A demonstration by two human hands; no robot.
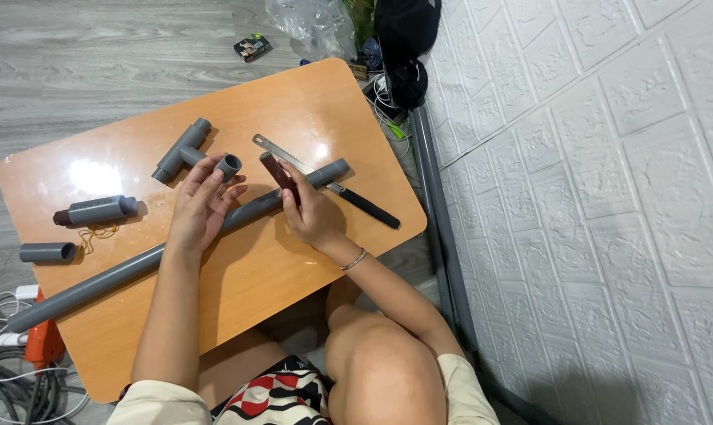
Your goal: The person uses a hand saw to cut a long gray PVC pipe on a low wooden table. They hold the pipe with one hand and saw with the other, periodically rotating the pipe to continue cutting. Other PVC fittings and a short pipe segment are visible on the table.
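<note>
tabletop (293, 94): we see a low orange board with rounded corners, carrying everything; its near edge at 6 o'clock is cut off behind our knees.
long pipe (120, 275): a grey plastic tube lying from 8 o'clock up to 2 o'clock. We judge it light, stiff and smooth, apt to roll; best taken around the middle. Its centre runs under both hands, hidden.
tee (179, 149): a grey fitting at 11 o'clock of the left hand, apart from it; rigid, easy to grip by any arm.
saw (356, 201): a thin toothed blade with a black handle at 3 o'clock, crossing the pipe's far end. Hold it by the handle only.
capped stub (97, 211): a short grey piece with a dark end at 9 o'clock; what the dark end is, we cannot tell.
short stub (48, 252): a plain grey offcut just below it.
left hand (199, 208): fingers closed around the coupling.
coupling (229, 166): a small grey ring at the fingertips, above the pipe; light, hard, slippery. Pinch it across the wall.
right hand (313, 216): fingers clamped on a dark strip.
strip (278, 171): brownish, flat; its material is hard to make out.
</note>
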